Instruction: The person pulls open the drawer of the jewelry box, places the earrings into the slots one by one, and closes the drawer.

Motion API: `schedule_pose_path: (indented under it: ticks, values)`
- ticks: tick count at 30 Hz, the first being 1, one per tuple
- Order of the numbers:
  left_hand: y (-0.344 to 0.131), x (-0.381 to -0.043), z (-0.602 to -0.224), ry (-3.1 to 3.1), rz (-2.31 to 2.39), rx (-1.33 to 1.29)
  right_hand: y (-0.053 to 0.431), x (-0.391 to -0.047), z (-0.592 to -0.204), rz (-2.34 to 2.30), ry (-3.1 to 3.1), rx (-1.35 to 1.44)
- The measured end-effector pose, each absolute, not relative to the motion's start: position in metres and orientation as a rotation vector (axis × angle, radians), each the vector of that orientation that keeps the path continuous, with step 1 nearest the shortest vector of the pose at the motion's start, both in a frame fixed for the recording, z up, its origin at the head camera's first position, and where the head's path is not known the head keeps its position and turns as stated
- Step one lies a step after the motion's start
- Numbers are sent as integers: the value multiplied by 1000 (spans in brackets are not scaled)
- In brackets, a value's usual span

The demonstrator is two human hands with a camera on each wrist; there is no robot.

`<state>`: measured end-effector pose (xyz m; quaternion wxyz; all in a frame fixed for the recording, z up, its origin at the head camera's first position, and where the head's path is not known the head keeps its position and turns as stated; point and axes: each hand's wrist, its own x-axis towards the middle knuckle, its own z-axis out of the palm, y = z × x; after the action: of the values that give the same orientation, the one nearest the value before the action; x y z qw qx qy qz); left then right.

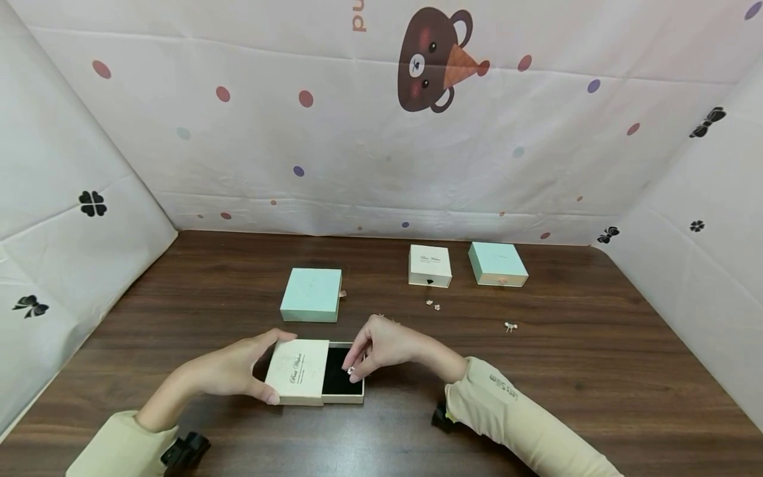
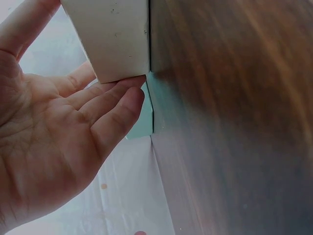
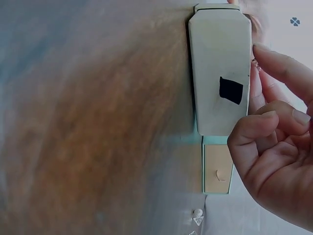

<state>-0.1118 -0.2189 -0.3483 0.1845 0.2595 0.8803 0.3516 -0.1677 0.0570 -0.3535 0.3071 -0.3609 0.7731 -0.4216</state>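
A cream sliding box has its printed sleeve (image 1: pixel 298 372) on the left and its drawer (image 1: pixel 344 399) pulled partly out to the right, showing a black lining. My left hand (image 1: pixel 235 369) grips the sleeve from the left, thumb at the near edge and fingers at the far edge. The left wrist view has fingertips against the end of the sleeve (image 2: pixel 110 41). Over the black lining my right hand (image 1: pixel 384 344) pinches a small sparkly earring (image 1: pixel 350 371) between thumb and fingertips. A black pull tab (image 3: pixel 231 90) shows on the drawer front.
Behind the cream box stands a mint box (image 1: pixel 311 295). Farther back are a small white box (image 1: pixel 430 266) and another mint box (image 1: pixel 498 264). Tiny studs (image 1: pixel 433 305) and pearl-like earrings (image 1: pixel 510 326) lie on the wooden table (image 1: pixel 596 371). Patterned white cloth surrounds the back and sides.
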Motion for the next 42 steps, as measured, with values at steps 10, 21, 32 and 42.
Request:
schedule_pose_path:
  ticks: [10, 21, 32, 42]
  values:
    - [-219, -112, -349, 2478, 994, 741, 53, -166, -354, -1060, 2084, -946]
    - [-218, -112, -346, 2482, 985, 710, 52, -165, -352, -955, 2154, -1047]
    - [-219, -112, -346, 2476, 991, 714, 53, -166, -353, -903, 2150, -1113]
    - [-219, -112, -348, 2478, 983, 724, 55, -166, -352, -915, 2117, -1157]
